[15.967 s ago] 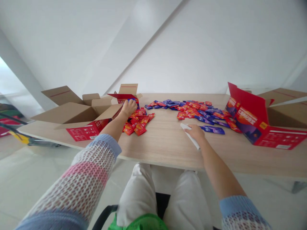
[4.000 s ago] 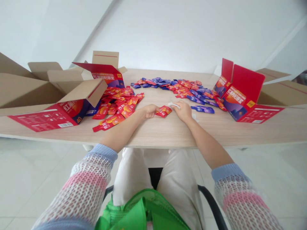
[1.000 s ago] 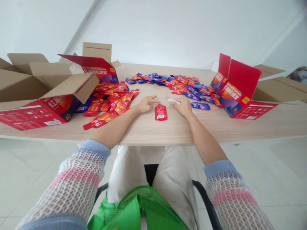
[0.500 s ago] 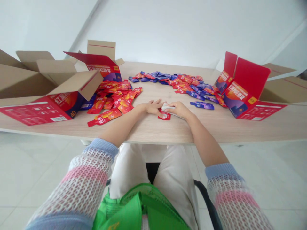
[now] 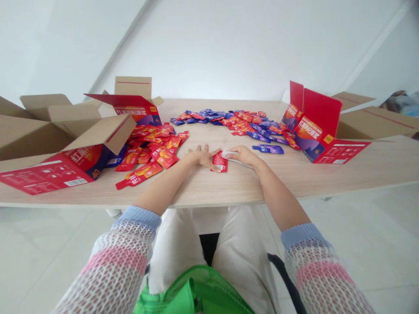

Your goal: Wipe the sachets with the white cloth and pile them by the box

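A red sachet (image 5: 221,164) lies flat on the table, back side up with small print showing. My left hand (image 5: 205,158) is spread beside it, its thumb and a fingertip touching the sachet's left edge. In my right hand (image 5: 242,155) is a folded white cloth or tissue (image 5: 229,155), pressed at the sachet's upper right part. Part of the white piece trails under the palm. To the right lies a single purple sachet (image 5: 268,149), and a red-orange sachet (image 5: 139,174) rests left of my left forearm.
Piles of red sachets (image 5: 163,150) and purple sachets (image 5: 209,115) cover the left and back of the table (image 5: 235,187). Open cartons stand at both sides: a large carton (image 5: 46,174) at left, another carton (image 5: 135,111) behind it, and a red carton (image 5: 330,146) at right.
The view has tilted up, so the table sits lower in the picture. The white cloth has shifted to the sachet's upper right, uncovering more of its printed back.
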{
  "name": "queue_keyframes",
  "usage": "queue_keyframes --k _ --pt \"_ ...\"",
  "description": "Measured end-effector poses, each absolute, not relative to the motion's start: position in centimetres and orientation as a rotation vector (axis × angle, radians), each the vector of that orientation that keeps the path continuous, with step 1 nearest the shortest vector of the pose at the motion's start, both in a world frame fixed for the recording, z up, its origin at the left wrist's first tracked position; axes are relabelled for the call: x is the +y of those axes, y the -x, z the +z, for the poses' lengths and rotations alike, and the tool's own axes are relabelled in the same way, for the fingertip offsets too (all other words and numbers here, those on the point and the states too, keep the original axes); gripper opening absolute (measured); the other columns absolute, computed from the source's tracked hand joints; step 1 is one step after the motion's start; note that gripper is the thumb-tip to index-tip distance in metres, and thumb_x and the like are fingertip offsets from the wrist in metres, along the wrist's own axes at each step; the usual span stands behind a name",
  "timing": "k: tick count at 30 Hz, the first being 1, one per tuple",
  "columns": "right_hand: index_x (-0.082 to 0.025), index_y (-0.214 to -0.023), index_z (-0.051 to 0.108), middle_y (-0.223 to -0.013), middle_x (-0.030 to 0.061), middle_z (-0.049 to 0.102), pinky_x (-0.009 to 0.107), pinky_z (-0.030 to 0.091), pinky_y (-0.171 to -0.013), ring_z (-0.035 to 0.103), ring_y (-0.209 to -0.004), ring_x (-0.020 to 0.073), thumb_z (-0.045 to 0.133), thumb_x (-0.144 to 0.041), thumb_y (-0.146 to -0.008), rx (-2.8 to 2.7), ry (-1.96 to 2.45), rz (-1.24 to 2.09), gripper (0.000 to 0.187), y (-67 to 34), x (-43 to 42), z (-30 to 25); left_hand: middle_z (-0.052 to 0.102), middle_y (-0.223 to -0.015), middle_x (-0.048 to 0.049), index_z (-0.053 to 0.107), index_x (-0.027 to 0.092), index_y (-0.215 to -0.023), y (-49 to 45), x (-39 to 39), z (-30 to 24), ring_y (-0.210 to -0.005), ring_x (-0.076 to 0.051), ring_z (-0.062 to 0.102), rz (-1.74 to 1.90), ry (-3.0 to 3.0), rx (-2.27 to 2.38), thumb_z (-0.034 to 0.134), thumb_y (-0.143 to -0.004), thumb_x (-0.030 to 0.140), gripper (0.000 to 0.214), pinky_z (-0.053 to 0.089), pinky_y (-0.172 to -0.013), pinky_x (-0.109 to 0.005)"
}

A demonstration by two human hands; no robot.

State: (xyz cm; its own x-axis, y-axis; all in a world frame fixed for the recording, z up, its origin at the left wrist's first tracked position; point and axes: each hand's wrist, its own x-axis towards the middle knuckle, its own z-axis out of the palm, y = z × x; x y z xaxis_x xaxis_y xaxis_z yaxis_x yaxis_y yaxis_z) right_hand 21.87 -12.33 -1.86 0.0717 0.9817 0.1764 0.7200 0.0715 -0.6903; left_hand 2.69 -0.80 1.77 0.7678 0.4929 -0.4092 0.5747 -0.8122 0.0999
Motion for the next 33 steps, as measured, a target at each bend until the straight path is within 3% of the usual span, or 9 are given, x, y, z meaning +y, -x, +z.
queue_keyframes --k 6,11,17,21,26,29,33 --pt "-0.017 -0.098 0.074 -0.097 0.0058 0.072 0.03 0.046 -0.084 0.064 -0.09 0.021 0.071 -0.05 -0.068 -1.983 1.411 0.916 0.045 -20.2 -13.4 -0.4 -0.018 -0.153 0.0005 -0.007 0.052 -0.142 -2.3 -0.2 1.7 -0.134 -0.049 -0.012 -0.552 -2.737 0.834 0.069 -0.048 0.076 0.123 0.005 -0.089 -0.08" --pt "-0.019 -0.098 0.074 -0.097 0.0046 0.072 0.029 0.046 -0.083 0.064 -0.089 0.0204 0.072 -0.048 -0.068 -2.047 1.393 0.998 0.042 -18.6 -13.6 0.1 -0.019 -0.152 0.0011 -0.008 0.05 -0.143 -1.7 1.0 1.2 -0.135 -0.047 -0.012 -0.529 -2.736 0.728 0.071 -0.045 0.074 0.128 0.008 -0.094 -0.076" --pt "-0.017 -0.099 0.074 -0.089 0.0014 0.072 0.03 0.047 -0.076 0.064 -0.082 0.023 0.067 -0.056 -0.069 -1.852 1.633 0.755 0.049 -18.9 -12.3 -1.4 -0.023 -0.151 -0.0012 -0.011 0.043 -0.144 -1.9 2.3 0.7 -0.134 -0.046 -0.014 -0.586 -2.713 0.632 0.074 -0.041 0.072 0.137 0.008 -0.103 -0.067" --pt "-0.024 -0.102 0.073 -0.093 -0.0003 0.072 0.032 0.046 -0.076 0.063 -0.089 0.0256 0.06 -0.057 -0.076 -1.623 1.958 0.413 0.044 -19.7 -11.3 -2.0 -0.023 -0.151 -0.0025 -0.012 0.04 -0.145 -2.2 2.3 0.9 -0.133 -0.046 -0.015 -0.623 -2.718 0.634 0.074 -0.044 0.071 0.136 0.007 -0.103 -0.067" --pt "-0.032 -0.109 0.069 -0.104 0.0043 0.07 0.031 0.044 -0.078 0.062 -0.098 0.0253 0.058 -0.055 -0.079 -1.189 2.437 0.038 0.039 -19.8 -11.0 -2.0 -0.023 -0.151 -0.0033 -0.009 0.042 -0.146 -2.0 1.7 1.1 -0.133 -0.047 -0.015 -0.619 -2.728 0.678 0.072 -0.044 0.073 0.133 0.007 -0.102 -0.067" --pt "-0.032 -0.107 0.07 -0.103 0.0039 0.07 0.03 0.044 -0.079 0.061 -0.098 0.0239 0.057 -0.054 -0.08 -1.26 2.319 0.051 0.037 -20.2 -11.3 -2.0 -0.02 -0.153 -0.001 -0.007 0.047 -0.144 -1.7 1.2 1.1 -0.134 -0.046 -0.014 -0.547 -2.74 0.741 0.069 -0.048 0.075 0.126 0.008 -0.097 -0.074" --pt "-0.024 -0.109 0.07 -0.104 0.0054 0.069 0.032 0.044 -0.084 0.061 -0.094 0.0232 0.056 -0.053 -0.082 -1.53 1.794 0.087 0.042 -20.1 -12.1 -1.6 -0.017 -0.154 0.0016 -0.004 0.05 -0.143 -1.6 0.8 1.1 -0.136 -0.045 -0.013 -0.505 -2.728 0.783 0.069 -0.047 0.076 0.124 0.009 -0.095 -0.076"
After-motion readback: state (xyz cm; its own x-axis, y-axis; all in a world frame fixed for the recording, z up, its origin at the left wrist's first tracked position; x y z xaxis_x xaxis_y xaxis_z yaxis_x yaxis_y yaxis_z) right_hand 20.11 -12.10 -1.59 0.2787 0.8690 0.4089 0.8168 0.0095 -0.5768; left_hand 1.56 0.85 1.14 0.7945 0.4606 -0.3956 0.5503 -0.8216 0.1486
